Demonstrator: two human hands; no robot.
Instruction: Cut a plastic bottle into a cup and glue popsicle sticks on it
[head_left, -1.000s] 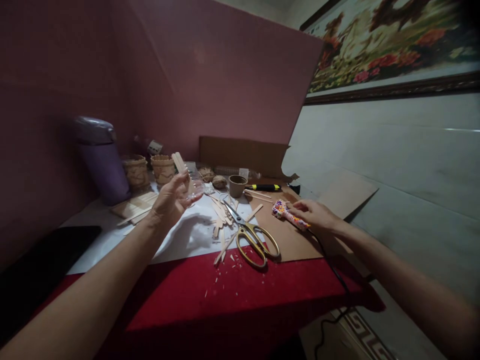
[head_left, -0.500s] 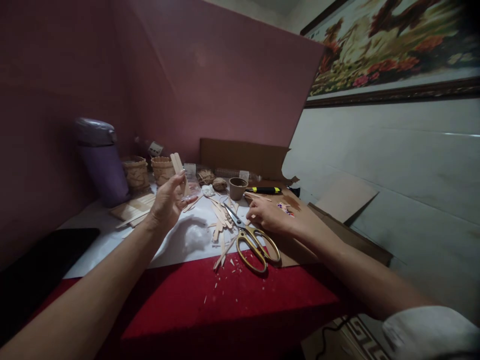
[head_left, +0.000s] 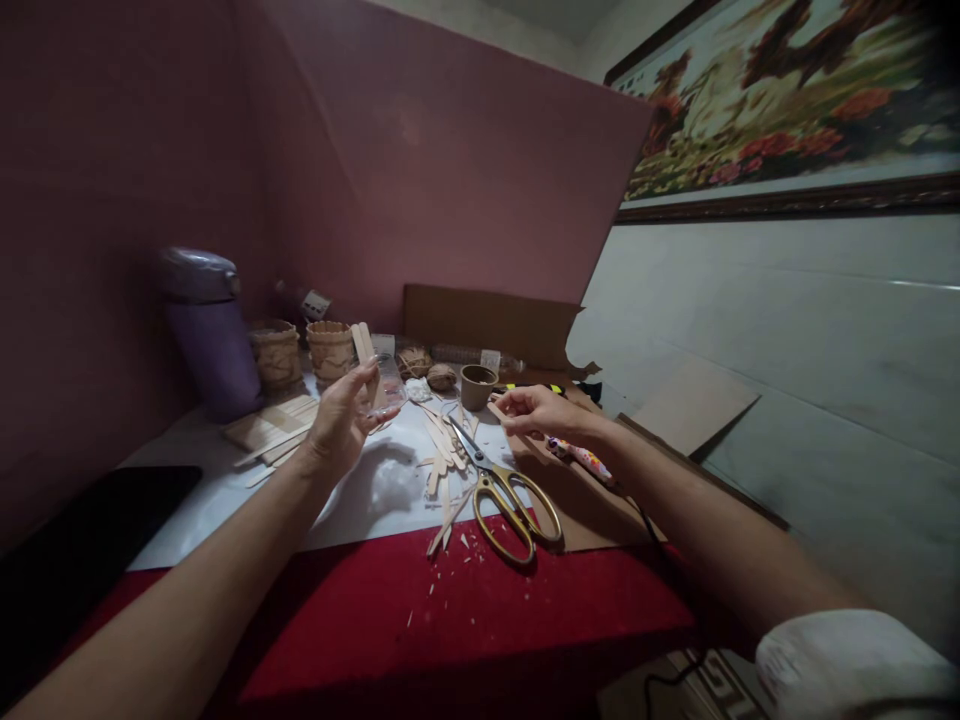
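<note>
My left hand [head_left: 346, 412] is closed around a clear plastic cup [head_left: 388, 385] lying on its side. Two craft sticks [head_left: 363, 343] stand up along the cup, by my left thumb. Over the cardboard, my right hand [head_left: 534, 411] pinches a short piece of craft stick [head_left: 496, 409] between thumb and fingertips. Below it lie gold-handled scissors [head_left: 506, 500], blades pointing away. Cut craft sticks [head_left: 442, 445] are scattered left of the blades. A flower-patterned tool with a cord, seemingly a glue gun [head_left: 583, 458], rests under my right wrist.
A small brown pot [head_left: 478, 388], twine balls [head_left: 441, 377] and a black-yellow cutter [head_left: 551, 389] stand or lie farther back. At left are stick-covered pots [head_left: 330, 352], stacked craft sticks [head_left: 279, 430], a purple bottle [head_left: 212, 345] and a dark flat object [head_left: 97, 525]. Wood chips dot the red cloth [head_left: 480, 620].
My right hand has lifted off the cardboard with the short stick piece, uncovering more of the patterned tool. My left hand has turned the cup slightly, and more of it shows.
</note>
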